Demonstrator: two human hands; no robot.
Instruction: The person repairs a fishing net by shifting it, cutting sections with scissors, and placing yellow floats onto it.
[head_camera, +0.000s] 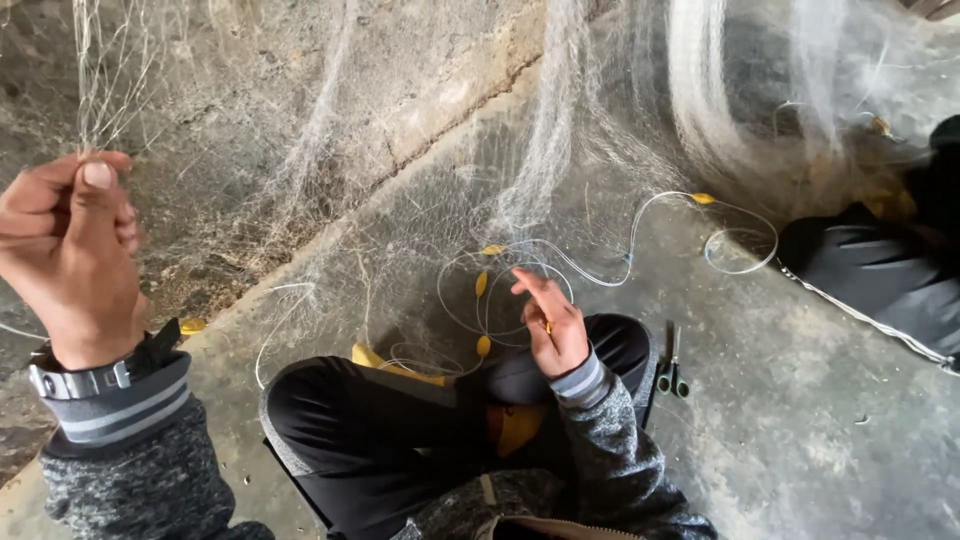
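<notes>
Head view: the fingers (100, 180) of the left hand (70, 250) are pinched shut on a gathered strand of the fine white fishing net (330, 170), held up at the left edge so the mesh hangs taut above the fist. The right hand (552, 325) sits lower, above the crossed legs, its fingers (530, 285) loosely curled around a small yellowish tool (547, 326) that I cannot make out clearly, and touching the white cord (600, 275) that loops across the net. Small yellow floats (481, 284) are strung along that cord, just beside the right hand, with another further off to the right. The net spreads from both hands over the lap and across the concrete floor (800, 420) and up against the rough wall (250, 80). A pair of green-handled scissors (672, 372) lies on the floor just right of the knee. At the right edge, another person's dark-trousered leg (870, 270) rests under more bunched net.
</notes>
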